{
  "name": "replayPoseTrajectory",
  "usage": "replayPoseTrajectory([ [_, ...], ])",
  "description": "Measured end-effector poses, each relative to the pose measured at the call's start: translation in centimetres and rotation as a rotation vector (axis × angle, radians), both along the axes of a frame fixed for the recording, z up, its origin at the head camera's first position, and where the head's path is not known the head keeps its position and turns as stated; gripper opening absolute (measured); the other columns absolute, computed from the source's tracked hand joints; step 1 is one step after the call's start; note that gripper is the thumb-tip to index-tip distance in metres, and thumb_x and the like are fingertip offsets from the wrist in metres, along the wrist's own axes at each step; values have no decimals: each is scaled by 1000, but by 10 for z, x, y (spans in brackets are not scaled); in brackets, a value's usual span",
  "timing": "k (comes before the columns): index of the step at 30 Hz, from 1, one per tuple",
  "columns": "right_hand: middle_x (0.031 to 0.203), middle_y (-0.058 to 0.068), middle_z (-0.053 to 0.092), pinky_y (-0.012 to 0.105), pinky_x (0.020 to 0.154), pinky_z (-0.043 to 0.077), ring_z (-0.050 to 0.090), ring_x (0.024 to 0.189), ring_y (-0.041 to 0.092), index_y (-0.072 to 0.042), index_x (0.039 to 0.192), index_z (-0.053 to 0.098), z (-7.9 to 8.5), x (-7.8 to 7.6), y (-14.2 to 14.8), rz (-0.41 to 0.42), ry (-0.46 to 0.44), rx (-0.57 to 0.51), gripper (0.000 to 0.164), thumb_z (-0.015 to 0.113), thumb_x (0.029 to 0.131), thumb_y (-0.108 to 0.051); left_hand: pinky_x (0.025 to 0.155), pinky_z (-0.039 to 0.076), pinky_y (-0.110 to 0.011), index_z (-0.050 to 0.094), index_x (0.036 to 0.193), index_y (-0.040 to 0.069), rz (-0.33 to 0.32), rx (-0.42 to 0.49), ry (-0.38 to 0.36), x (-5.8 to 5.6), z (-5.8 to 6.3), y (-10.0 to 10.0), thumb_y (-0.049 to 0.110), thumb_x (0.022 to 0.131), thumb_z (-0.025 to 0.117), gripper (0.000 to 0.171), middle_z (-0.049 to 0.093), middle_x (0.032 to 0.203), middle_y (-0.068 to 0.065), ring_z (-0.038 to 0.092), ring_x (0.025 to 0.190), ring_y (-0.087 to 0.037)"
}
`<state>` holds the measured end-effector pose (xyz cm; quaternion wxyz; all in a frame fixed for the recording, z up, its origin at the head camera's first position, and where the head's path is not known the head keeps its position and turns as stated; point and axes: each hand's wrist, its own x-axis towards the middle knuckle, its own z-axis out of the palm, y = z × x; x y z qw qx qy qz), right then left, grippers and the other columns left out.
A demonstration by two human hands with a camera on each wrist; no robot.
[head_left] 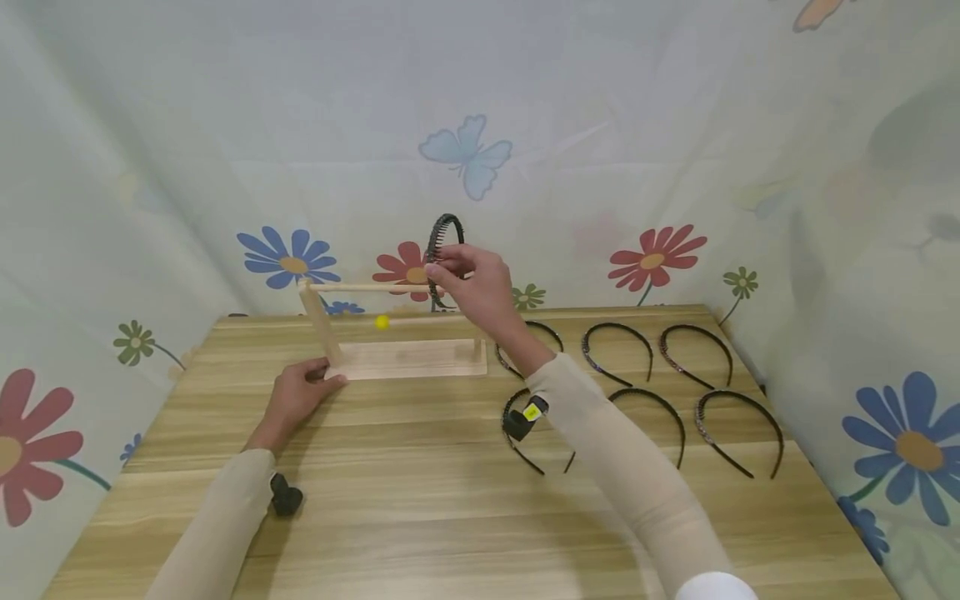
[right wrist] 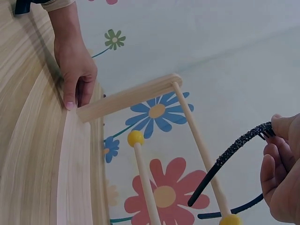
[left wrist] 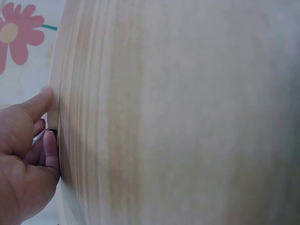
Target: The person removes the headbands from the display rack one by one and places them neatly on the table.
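Observation:
My right hand [head_left: 480, 287] pinches a black toothed headband [right wrist: 238, 144] between thumb and fingers, its surface studded with sparkling bits. The headband stands upright at the upper rod [right wrist: 197, 126] of a pale wooden rack; in the right wrist view one arm crosses in front of the rod and the other behind it. At the rack's left end, my left hand [head_left: 296, 396] grips the corner of the flat base [head_left: 405, 360], thumb along the front edge. A lower rod [right wrist: 146, 180] carries a yellow ball [head_left: 382, 322] at its tip. The left upright [head_left: 321, 321] rises beside my left hand.
On the right of the wood-grain table [head_left: 420, 517] lie several more black headbands in two rows, including one at the far right back [head_left: 697, 329] and one at the front right [head_left: 738, 396]. My right forearm passes over some. A flower-printed cloth [head_left: 360, 183] hangs behind the table.

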<state>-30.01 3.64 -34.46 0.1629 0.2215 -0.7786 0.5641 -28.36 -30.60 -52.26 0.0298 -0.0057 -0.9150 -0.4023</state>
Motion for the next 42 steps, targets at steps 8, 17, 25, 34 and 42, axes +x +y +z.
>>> replayPoseTrajectory([
  [8,101,10,78,25,70,53,71,88,20,-4,119,74,-1,3,16,-35,46,14,32,77,94,-22,95,55,-54,56,141,-7,2,4,10,3,0,0,30,97,74,61,66,127,-29,67,113,-41],
  [17,102,9,77,28,73,54,68,91,19,-6,121,73,-1,9,34,-65,3,4,33,77,94,-25,94,55,-54,56,140,-8,1,-7,24,3,2,0,28,97,74,60,66,127,-30,67,113,-42],
  [25,102,9,77,29,73,53,67,90,19,-6,121,73,-9,15,43,-69,-32,-4,34,78,93,-26,93,55,-51,57,140,-8,-3,-5,28,3,-1,-1,29,96,74,59,68,125,-29,68,112,-40],
  [34,102,9,77,34,79,55,68,91,18,-5,120,72,-12,28,47,-50,-4,-20,33,77,94,-24,85,56,-34,59,140,-4,3,-14,34,2,-2,-2,30,96,75,58,70,121,-25,69,108,-35],
  [42,99,8,76,37,78,57,68,87,16,-5,117,73,-14,42,46,-54,17,-31,31,78,93,-24,85,54,-33,58,140,-5,-2,-27,35,2,-1,-1,31,96,74,59,70,122,-26,69,109,-36],
])
